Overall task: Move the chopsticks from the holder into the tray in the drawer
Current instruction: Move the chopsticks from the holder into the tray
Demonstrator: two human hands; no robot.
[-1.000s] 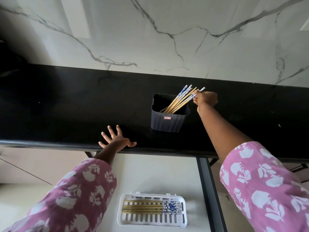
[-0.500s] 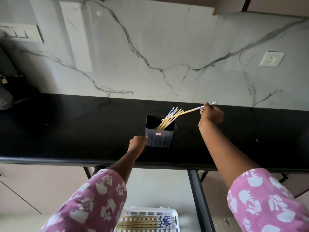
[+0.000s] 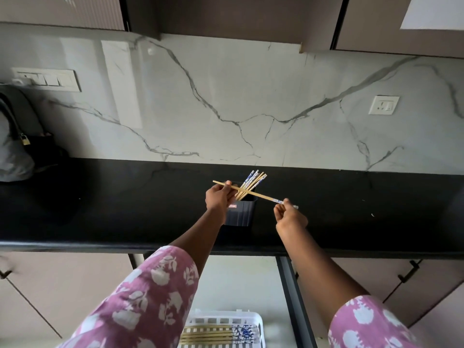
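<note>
A dark grey holder [image 3: 240,214] stands on the black counter [image 3: 125,209], with several wooden chopsticks with blue-and-white tops [image 3: 251,183] leaning in it. One chopstick [image 3: 261,196] lies nearly level above the holder. My right hand [image 3: 290,217] pinches its blue-and-white end, and my left hand [image 3: 219,199] holds its wooden tip. Below the counter, a white slotted tray [image 3: 258,322] in the open drawer holds several chopsticks [image 3: 213,335] lying flat.
A grey handbag [image 3: 13,146] sits at the counter's far left. A switch panel [image 3: 47,79] and a socket [image 3: 383,105] are on the marble wall. The drawer's dark side rail [image 3: 293,297] runs beside the tray. Closed cabinet doors flank the drawer.
My right hand drew one chopstick out of the holder and swung it level. My left hand left the counter edge, passed the holder's side and took the chopstick's tip. The camera tilted up.
</note>
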